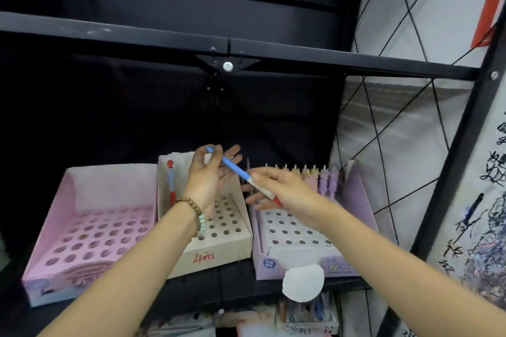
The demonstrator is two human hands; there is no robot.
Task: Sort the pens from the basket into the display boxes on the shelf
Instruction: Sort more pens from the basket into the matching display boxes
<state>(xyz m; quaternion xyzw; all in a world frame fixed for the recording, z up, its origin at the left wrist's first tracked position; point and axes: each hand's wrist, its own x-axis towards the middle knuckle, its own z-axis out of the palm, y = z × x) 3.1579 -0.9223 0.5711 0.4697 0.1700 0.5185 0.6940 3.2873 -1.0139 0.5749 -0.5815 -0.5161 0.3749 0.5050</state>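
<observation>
A blue pen [232, 166] with a white and red lower end is held between both hands above the shelf. My left hand [208, 172] pinches its upper tip, the other fingers spread. My right hand [284, 189] grips its lower part. Below stand three display boxes with hole grids: a pink box [90, 238] on the left with no pens, a beige box [219, 227] in the middle with one red-and-blue pen [170, 183] at its back left, and a lilac box [356, 200] on the right with a back row of pastel pens [315, 175]. No basket is in view.
A black metal shelf bar [246, 55] runs overhead. A black upright post [451, 172] and wire mesh stand at the right, beside scribbled paper [487, 213]. A round white tag [302, 283] hangs off the lilac box front. More pens show on the shelf below [306, 314].
</observation>
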